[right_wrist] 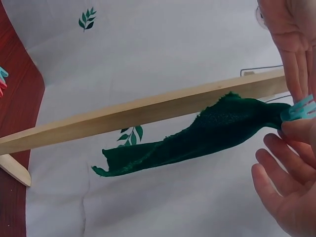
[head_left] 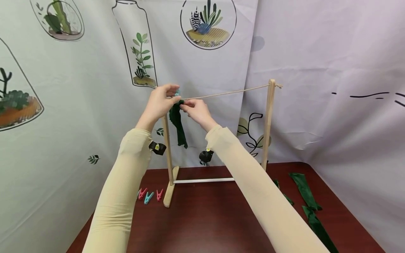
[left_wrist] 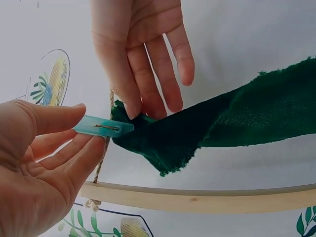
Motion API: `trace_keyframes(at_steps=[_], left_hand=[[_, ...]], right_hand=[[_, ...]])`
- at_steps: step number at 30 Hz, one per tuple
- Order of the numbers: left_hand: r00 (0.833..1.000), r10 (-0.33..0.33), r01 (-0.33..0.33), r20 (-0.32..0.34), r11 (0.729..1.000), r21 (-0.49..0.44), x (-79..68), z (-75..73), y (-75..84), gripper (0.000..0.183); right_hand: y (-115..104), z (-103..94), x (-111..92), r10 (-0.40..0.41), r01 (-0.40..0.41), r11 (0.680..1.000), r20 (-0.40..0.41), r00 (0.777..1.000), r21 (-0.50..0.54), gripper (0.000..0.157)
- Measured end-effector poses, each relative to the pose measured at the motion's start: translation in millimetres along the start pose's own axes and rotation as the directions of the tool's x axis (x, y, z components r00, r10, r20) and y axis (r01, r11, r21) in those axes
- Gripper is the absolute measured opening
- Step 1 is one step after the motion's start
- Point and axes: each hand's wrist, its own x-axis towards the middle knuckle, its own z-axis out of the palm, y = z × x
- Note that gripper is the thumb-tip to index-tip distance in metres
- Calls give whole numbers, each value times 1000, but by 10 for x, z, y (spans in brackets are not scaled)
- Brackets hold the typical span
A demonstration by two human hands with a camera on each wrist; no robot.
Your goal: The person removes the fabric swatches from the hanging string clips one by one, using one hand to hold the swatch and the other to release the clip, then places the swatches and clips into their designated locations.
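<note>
A dark green cloth strip [head_left: 178, 123] hangs from the rope [head_left: 226, 92] near its left end. My left hand [head_left: 160, 101] pinches a light blue clothespin [left_wrist: 101, 127] between thumb and fingers. The clothespin's tip overlaps the gathered top of the cloth at the rope in the left wrist view. Close beside it, my right hand [head_left: 198, 111] pinches the cloth's upper end with thumb and fingers. In the right wrist view the cloth's lower end dangles free alongside the wooden post [right_wrist: 148, 108].
Red clothespins [head_left: 159, 195] and a blue clothespin [head_left: 148, 198] lie left of the frame's foot [head_left: 171, 191]. More green cloth strips [head_left: 305, 191] lie at the table's right. The right post [head_left: 268, 123] and white crossbar [head_left: 204, 180] stand before a printed curtain [head_left: 95, 88].
</note>
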Motion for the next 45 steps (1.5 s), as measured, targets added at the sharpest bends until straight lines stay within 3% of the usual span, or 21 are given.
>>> trace_keyframes(at_steps=[11, 17, 30, 39, 45], left_hand=[[1000, 18, -18, -22, 1000, 10, -4, -9, 29, 41], [993, 58, -56, -101, 998, 23, 3, 22, 40, 34], [948, 185, -185, -260, 982, 23, -39, 98, 144, 11], [916, 235, -236, -326, 971, 36, -77, 74, 219, 10], [900, 247, -247, -359, 968, 47, -116, -27, 254, 14]], right_hand=[[-14, -16, -25, -17, 17, 1000, -19, 1000, -11, 30], [-21, -10, -30, -40, 40, 999, -54, 998, 6, 29], [-75, -68, -89, -50, 55, 997, -98, 994, 49, 30], [-60, -106, -154, -36, 44, 995, -98, 995, 88, 27], [-34, -194, -246, -40, 50, 988, -69, 997, 146, 28]])
